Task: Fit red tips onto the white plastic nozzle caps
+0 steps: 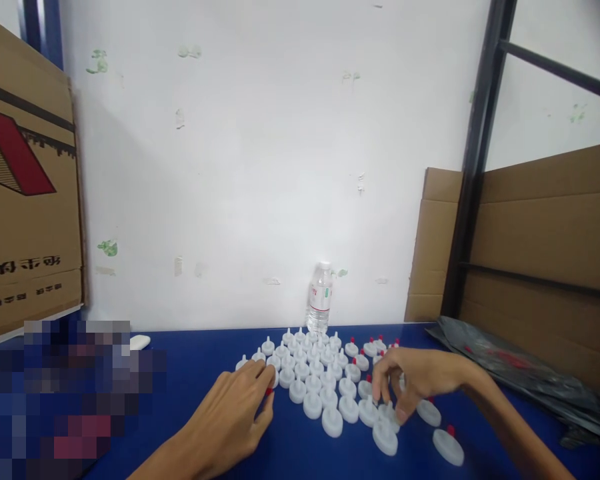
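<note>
A blue surface (pixel 200 360) is seen from above, with a white wall behind it. In the lower middle of the frame, many small white plastic caps (pixel 313 373) are stood upright in close rows, nozzles up, apparently so that they can be reached and counted easily; several toward the right carry red tips. The left hand (pixel 233 417) is laid palm down at the left edge of the rows, its fingers (pixel 260 380) held loosely together, and a small red tip (pixel 269 392) is pinched at their ends. The right hand (pixel 417 380) is curled over the right end of the rows, its fingers bent down onto a white cap (pixel 387 412); whether that cap is gripped cannot be told. Two more caps (pixel 447 445) lie apart at lower right. A clear water bottle (pixel 320 298) is stood against the wall behind the caps. Cardboard boxes (pixel 27 180) are seen at upper left and at right, beside a dark metal frame (pixel 473 160) and a grey plastic bag (pixel 520 373).
</note>
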The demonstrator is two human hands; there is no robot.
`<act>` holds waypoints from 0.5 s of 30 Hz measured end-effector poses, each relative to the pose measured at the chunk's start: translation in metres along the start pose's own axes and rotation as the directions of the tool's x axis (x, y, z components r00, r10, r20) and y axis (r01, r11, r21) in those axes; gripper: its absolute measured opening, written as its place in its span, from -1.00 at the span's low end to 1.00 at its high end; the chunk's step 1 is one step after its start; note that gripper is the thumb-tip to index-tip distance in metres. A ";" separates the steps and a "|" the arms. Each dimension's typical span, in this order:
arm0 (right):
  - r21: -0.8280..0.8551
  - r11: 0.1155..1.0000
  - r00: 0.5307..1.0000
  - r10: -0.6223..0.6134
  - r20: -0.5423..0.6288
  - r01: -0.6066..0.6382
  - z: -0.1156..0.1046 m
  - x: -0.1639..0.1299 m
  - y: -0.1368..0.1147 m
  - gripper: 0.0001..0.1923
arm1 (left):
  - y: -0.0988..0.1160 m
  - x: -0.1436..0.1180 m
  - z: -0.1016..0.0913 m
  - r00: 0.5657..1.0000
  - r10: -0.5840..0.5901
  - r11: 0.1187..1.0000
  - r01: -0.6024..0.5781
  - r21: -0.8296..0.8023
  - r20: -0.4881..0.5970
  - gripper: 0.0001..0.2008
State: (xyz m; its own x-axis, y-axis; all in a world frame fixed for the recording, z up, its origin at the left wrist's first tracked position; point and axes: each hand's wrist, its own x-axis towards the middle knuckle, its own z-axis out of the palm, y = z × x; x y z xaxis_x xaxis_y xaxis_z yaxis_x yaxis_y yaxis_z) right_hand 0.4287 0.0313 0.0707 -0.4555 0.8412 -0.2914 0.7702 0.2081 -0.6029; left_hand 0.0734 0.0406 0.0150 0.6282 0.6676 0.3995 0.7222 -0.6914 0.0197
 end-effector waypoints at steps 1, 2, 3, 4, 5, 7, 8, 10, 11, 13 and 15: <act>-0.015 1.000 1.000 0.026 0.007 -0.026 0.002 0.002 0.002 -0.53 | 0.000 0.000 0.000 1.000 0.001 1.000 -0.001 -0.007 -0.005 -0.87; -0.021 0.999 0.999 0.038 0.007 -0.038 0.003 0.004 0.004 -0.55 | 0.001 0.000 0.000 1.000 0.002 1.000 -0.002 -0.017 -0.009 -0.87; -0.017 0.999 1.000 0.031 -0.005 -0.031 0.004 0.006 0.007 -0.59 | 0.001 0.000 0.000 1.000 0.001 1.000 -0.001 -0.027 -0.013 -0.87; -0.008 1.000 1.000 0.004 -0.029 -0.005 0.003 0.006 0.008 -0.62 | 0.002 0.000 -0.001 1.000 -0.003 0.999 0.002 -0.039 -0.018 -0.88; 0.002 0.999 0.998 -0.033 -0.063 0.033 0.002 0.005 0.009 -0.64 | 0.003 -0.001 -0.001 1.000 -0.006 0.999 0.005 -0.052 -0.024 -0.88; 0.033 0.993 0.979 -0.105 -0.176 0.113 -0.002 0.003 0.007 -0.65 | 0.004 -0.001 -0.001 0.999 -0.001 0.997 -0.002 -0.079 -0.040 -0.88; 0.055 0.988 0.962 -0.126 -0.242 0.143 -0.003 0.002 0.004 -0.65 | 0.006 -0.001 -0.001 0.999 0.007 0.996 -0.011 -0.090 -0.049 -0.88; 0.108 0.978 0.928 -0.128 -0.350 0.176 -0.001 0.004 -0.005 -0.64 | 0.008 -0.002 0.000 0.997 0.033 0.994 -0.040 -0.103 -0.072 -0.86; 0.119 0.976 0.911 -0.123 -0.394 0.183 0.003 0.007 -0.010 -0.63 | 0.008 -0.002 0.001 0.995 0.048 0.993 -0.057 -0.106 -0.090 -0.86; 0.050 0.981 0.860 -0.140 -0.492 0.188 0.017 0.017 -0.024 -0.63 | 0.009 -0.002 0.003 0.988 0.080 0.989 -0.096 -0.114 -0.135 -0.84; -0.117 0.976 0.770 -0.216 -0.600 0.182 0.037 0.028 -0.040 -0.71 | 0.008 -0.001 0.006 0.971 0.131 0.981 -0.156 -0.117 -0.198 -0.83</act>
State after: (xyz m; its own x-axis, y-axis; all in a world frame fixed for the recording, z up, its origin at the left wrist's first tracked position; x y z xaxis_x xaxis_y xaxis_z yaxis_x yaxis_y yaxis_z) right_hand 0.3693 0.0280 0.0593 -0.2489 0.9026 0.3514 0.7211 0.4149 -0.5549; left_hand 0.0799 0.0360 0.0093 0.6472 0.5035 0.5725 0.5766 -0.8145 0.0644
